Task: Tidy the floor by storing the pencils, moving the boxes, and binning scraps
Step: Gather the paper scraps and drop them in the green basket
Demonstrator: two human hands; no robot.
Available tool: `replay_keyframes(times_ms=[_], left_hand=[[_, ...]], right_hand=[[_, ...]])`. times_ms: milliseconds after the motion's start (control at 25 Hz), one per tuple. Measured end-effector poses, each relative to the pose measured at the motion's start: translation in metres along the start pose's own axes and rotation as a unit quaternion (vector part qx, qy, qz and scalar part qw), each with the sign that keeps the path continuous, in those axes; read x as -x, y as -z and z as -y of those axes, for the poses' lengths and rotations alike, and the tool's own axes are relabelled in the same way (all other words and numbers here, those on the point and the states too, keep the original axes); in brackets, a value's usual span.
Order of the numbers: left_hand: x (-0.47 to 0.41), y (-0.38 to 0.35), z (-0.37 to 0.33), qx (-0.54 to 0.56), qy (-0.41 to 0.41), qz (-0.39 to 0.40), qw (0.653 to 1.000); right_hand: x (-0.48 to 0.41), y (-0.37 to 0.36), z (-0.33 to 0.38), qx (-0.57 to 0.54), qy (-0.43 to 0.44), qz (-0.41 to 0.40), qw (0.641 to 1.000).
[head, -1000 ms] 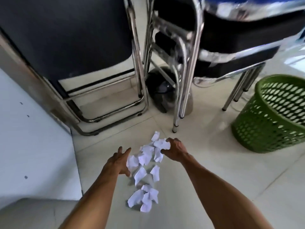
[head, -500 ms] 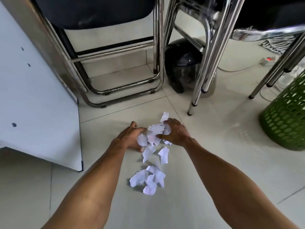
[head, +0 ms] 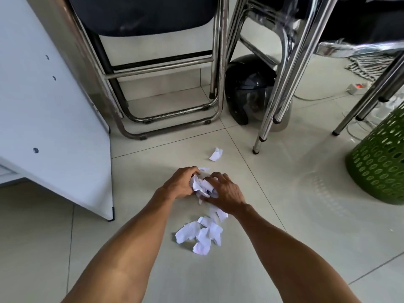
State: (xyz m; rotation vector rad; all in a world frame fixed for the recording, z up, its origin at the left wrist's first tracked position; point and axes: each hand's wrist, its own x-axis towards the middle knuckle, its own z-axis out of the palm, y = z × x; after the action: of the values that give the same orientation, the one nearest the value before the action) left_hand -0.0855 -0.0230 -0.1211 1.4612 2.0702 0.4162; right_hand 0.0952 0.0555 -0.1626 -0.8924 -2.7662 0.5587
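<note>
Fingers of both hands now bunched tighter around the paper scraps (head: 202, 186), one scrap (head: 216, 154) left behind.

white scraps (head: 200, 234) under my fingers, pale grey tiles (head: 284, 215), green bin (head: 378, 169) with round holes right, black helmet (head: 249, 88) far, striped cloth (head: 369, 65) far right.

Scrap pile (head: 202, 236) sits mid-floor. Both hands (head: 225, 193) just behind it, one loose scrap (head: 216, 154) further back, helmet (head: 249, 88) beyond that, basket (head: 378, 162) off right, cabinet panel (head: 54, 106) left.
</note>
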Motion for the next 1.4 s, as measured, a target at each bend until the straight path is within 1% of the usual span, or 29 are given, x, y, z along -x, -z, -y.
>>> replay_keyframes(times_ms=[120, 280, 400, 560, 640, 720, 760, 840, 920, 1000, 1080, 1120, 1200, 1280, 1400], left_hand=[[0.003, -0.003, -0.007, 0.04, 0.007, -0.014, 0.999], [-0.001, -0.008, -0.016, 0.082, 0.017, -0.021, 0.996], [-0.005, -0.011, -0.013, 0.076, 0.012, -0.019, 0.997], [-0.006, -0.007, -0.01, 0.088, 0.021, -0.046, 0.995], [-0.005, -0.006, -0.008, 0.025, 0.012, -0.059, 0.998], [-0.002, -0.005, -0.004, -0.05, 0.011, -0.05, 0.997], [-0.001, -0.004, -0.001, -0.069, 0.008, -0.041, 0.997], [0.005, -0.003, 0.008, -0.083, -0.019, -0.021, 0.996], [0.019, -0.008, 0.023, -0.11, -0.071, 0.001, 0.991], [0.036, -0.015, 0.041, -0.17, -0.112, 0.02, 0.979], [0.046, -0.022, 0.054, -0.218, -0.133, 0.029, 0.967], [0.048, -0.026, 0.056, -0.227, -0.142, 0.026, 0.963], [0.046, -0.03, 0.052, -0.221, -0.144, 0.01, 0.965], [0.039, -0.029, 0.043, -0.194, -0.116, -0.005, 0.974], [0.027, -0.026, 0.027, -0.15, -0.081, 0.013, 0.985]], right_hand=[[-0.003, 0.009, 0.006, -0.049, -0.025, 0.029, 0.998], [-0.007, 0.016, 0.011, -0.078, -0.009, 0.04, 0.996], [-0.011, 0.019, 0.005, -0.112, -0.047, -0.01, 0.993], [-0.018, 0.031, -0.008, -0.096, -0.088, -0.071, 0.989], [-0.026, 0.037, -0.013, -0.096, -0.111, -0.092, 0.985], [-0.04, 0.04, -0.018, -0.106, -0.133, -0.104, 0.98], [-0.048, 0.041, -0.021, -0.106, -0.14, -0.106, 0.979], [-0.066, 0.038, -0.026, -0.089, -0.152, -0.097, 0.98], [-0.082, 0.03, -0.03, -0.06, -0.153, -0.059, 0.985], [-0.091, 0.021, -0.028, -0.022, -0.134, 0.02, 0.99], [-0.092, 0.012, -0.023, 0.054, -0.067, 0.083, 0.993], [-0.086, 0.008, -0.021, 0.076, -0.025, 0.095, 0.992], [-0.067, 0.002, -0.02, 0.073, 0.041, 0.093, 0.992], [-0.042, 0.0, -0.021, 0.061, 0.087, 0.087, 0.99], [-0.006, 0.004, -0.02, 0.053, 0.135, 0.076, 0.986]])
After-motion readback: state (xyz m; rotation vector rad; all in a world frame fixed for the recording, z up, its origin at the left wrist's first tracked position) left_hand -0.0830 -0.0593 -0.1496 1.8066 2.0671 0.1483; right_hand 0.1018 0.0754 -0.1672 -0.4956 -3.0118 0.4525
